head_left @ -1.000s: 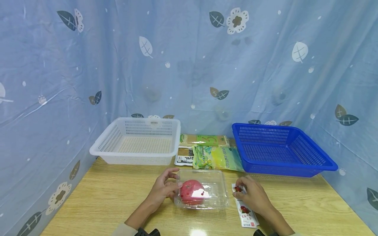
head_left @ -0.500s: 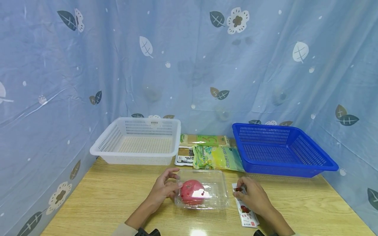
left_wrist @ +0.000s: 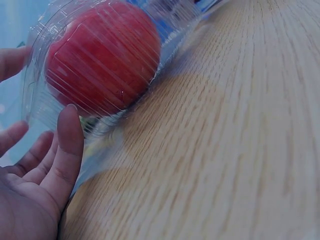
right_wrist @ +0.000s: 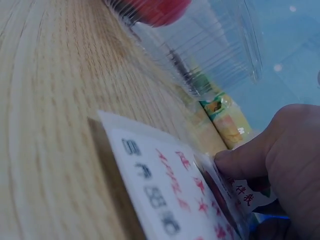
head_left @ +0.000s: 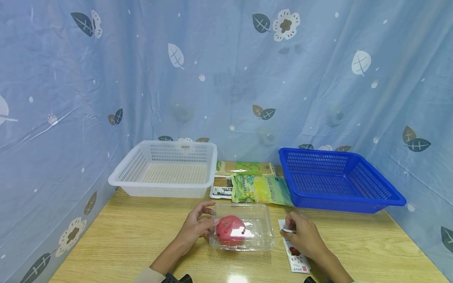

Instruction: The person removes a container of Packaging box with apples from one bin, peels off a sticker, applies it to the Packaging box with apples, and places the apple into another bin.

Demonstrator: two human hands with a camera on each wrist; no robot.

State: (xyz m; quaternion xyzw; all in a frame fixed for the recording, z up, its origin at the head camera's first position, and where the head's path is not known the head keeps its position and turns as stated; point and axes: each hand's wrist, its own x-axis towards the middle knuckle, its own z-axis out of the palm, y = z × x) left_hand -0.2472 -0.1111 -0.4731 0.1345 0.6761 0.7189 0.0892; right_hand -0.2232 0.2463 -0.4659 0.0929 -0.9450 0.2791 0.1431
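Note:
A clear plastic clamshell box (head_left: 256,220) with a red apple-like fruit (head_left: 230,232) inside sits on the table before me. My left hand (head_left: 196,224) is at the box's left end, its thumb and index fingertips against the plastic and the other fingers loose. To the right lies a white label strip (head_left: 295,261) printed with red fruit pictures and red characters. My right hand (head_left: 306,234) pinches the strip's far part between thumb and index finger. In the right wrist view the strip (right_wrist: 150,160) shows the word APPLE, and a lifted printed flap (right_wrist: 245,192) stands by the thumb.
A white basket (head_left: 209,169) stands at the back left and a blue basket (head_left: 290,184) at the back right. Between them lie a yellow-green bag (head_left: 262,188), a brown and green packet (head_left: 230,167) and a black and white packet (head_left: 222,190). A patterned blue curtain (head_left: 226,78) hangs behind.
The right fingers have shifted slightly, and the far end of the label strip now shows a bent white piece over the upper fruit picture. The left hand and box stay put.

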